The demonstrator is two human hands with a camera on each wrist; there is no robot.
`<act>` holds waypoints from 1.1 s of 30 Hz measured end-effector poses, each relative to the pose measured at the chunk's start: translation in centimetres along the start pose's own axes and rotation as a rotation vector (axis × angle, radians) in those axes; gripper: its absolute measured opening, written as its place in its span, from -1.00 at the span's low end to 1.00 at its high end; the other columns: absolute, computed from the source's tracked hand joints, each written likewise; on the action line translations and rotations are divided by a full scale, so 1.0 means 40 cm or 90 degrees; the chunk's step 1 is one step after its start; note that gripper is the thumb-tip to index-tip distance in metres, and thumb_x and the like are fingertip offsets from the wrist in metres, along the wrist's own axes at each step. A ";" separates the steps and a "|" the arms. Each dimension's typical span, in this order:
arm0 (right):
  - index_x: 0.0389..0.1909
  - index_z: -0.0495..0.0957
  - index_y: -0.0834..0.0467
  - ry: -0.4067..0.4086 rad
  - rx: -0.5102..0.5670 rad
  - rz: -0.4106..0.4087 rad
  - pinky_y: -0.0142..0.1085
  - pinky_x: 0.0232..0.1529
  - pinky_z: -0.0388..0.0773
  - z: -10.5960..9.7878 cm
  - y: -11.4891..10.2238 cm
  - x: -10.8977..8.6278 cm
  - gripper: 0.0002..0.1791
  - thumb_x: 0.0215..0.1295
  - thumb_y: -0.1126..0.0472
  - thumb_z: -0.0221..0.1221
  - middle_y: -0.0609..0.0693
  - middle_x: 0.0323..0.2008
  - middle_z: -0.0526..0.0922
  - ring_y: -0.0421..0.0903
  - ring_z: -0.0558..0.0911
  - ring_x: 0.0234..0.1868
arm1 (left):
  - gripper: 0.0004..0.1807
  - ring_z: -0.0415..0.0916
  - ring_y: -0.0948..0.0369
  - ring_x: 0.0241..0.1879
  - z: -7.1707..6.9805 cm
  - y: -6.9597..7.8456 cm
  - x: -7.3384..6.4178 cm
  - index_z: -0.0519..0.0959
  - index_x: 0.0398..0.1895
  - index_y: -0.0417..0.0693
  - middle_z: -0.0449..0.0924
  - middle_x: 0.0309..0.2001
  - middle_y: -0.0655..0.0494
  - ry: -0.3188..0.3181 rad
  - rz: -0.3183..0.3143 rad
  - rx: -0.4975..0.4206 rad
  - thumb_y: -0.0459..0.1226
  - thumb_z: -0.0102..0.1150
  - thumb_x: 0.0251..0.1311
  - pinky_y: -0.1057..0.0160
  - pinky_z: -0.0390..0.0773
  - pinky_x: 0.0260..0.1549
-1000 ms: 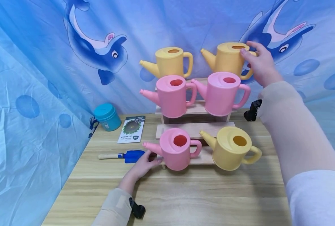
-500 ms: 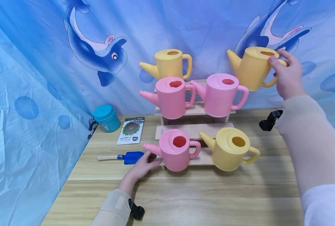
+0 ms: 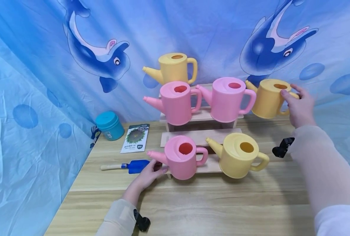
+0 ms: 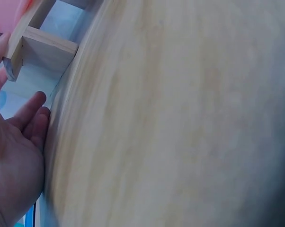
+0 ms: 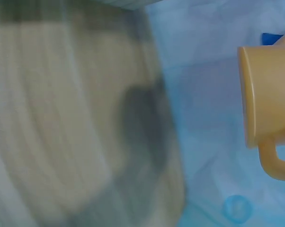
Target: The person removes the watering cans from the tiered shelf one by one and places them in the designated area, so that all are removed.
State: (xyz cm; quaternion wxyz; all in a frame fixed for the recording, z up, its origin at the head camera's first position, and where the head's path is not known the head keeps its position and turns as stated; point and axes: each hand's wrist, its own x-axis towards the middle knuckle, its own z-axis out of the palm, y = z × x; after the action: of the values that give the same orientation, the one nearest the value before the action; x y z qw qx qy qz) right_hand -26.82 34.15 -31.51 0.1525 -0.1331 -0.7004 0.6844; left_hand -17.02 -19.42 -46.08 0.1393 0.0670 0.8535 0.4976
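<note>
My right hand [image 3: 301, 106] grips a yellow watering can [image 3: 267, 101] by its handle side, off to the right of the stepped wooden stand [image 3: 210, 164]. In the right wrist view part of that watering can [image 5: 270, 94] shows at the right edge, over the blue curtain; the hand is out of that view. My left hand [image 3: 149, 174] holds the left end of the stand's lowest step, thumb at the front. The left wrist view shows the thumb and a finger of the left hand [image 4: 17, 161] at the board's end, other fingers loose below.
On the stand are a yellow watering can [image 3: 173, 68] at top, two pink ones [image 3: 176, 108] mid-height, and a pink [image 3: 179, 164] and yellow one [image 3: 238, 160] below. A blue trowel [image 3: 138, 166], seed packet [image 3: 135, 138] and teal jar [image 3: 110, 126] lie left. A dolphin curtain [image 3: 169, 29] hangs behind.
My right hand has lifted the yellow watering can off the stand's top right, carried it right, then lowered it beside the stand. The left hand has stayed at the stand's end.
</note>
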 end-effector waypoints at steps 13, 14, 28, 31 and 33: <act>0.39 0.09 -0.30 -0.001 -0.129 0.067 -0.10 0.28 0.21 0.005 0.177 -0.022 -0.11 0.00 -0.32 0.18 -0.01 0.23 0.24 -0.07 0.27 0.23 | -0.20 0.21 0.05 0.26 0.010 -0.006 -0.003 0.18 0.36 0.22 0.30 0.26 0.12 -0.002 -0.002 -0.002 0.17 0.21 0.06 -0.08 0.21 0.21; 0.39 0.08 -0.30 0.001 -0.131 0.070 -0.09 0.28 0.21 0.007 0.185 -0.024 -0.11 0.00 -0.33 0.17 0.01 0.26 0.22 -0.05 0.26 0.24 | -0.21 0.22 0.07 0.26 0.011 -0.007 -0.003 0.19 0.35 0.24 0.30 0.25 0.13 -0.001 -0.004 -0.001 0.18 0.21 0.06 -0.07 0.22 0.21; 0.42 0.10 -0.15 0.001 -0.195 0.020 -0.44 -0.16 0.37 0.029 0.240 -0.029 -0.11 0.08 -0.32 0.15 -0.14 -0.08 0.31 -0.24 0.36 -0.12 | -0.22 0.24 0.05 0.22 0.008 -0.002 -0.003 0.20 0.35 0.20 0.33 0.22 0.11 0.008 0.002 -0.006 0.16 0.21 0.07 -0.11 0.23 0.19; 0.43 0.06 -0.09 -0.015 -0.232 0.003 -0.45 -0.26 0.38 0.022 0.247 -0.030 -0.10 0.11 -0.31 0.13 -0.08 -0.08 0.31 -0.19 0.35 -0.16 | -0.23 0.24 0.05 0.24 0.008 -0.001 -0.004 0.21 0.35 0.20 0.32 0.23 0.11 0.010 0.001 -0.005 0.15 0.21 0.08 -0.11 0.23 0.19; 0.44 0.05 -0.02 -0.023 -0.250 -0.010 -0.47 -0.30 0.39 0.017 0.251 -0.029 -0.08 0.13 -0.30 0.13 -0.04 -0.09 0.31 -0.17 0.34 -0.18 | -0.23 0.23 0.05 0.24 0.008 0.000 -0.003 0.21 0.35 0.19 0.32 0.24 0.11 0.011 0.005 -0.006 0.15 0.21 0.08 -0.11 0.22 0.20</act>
State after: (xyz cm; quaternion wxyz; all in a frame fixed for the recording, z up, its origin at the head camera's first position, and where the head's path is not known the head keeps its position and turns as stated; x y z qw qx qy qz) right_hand -26.24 33.34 -41.57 0.1163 -0.1425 -0.8239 0.5360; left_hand -16.79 -19.19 -46.23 0.1305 0.0652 0.8520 0.5028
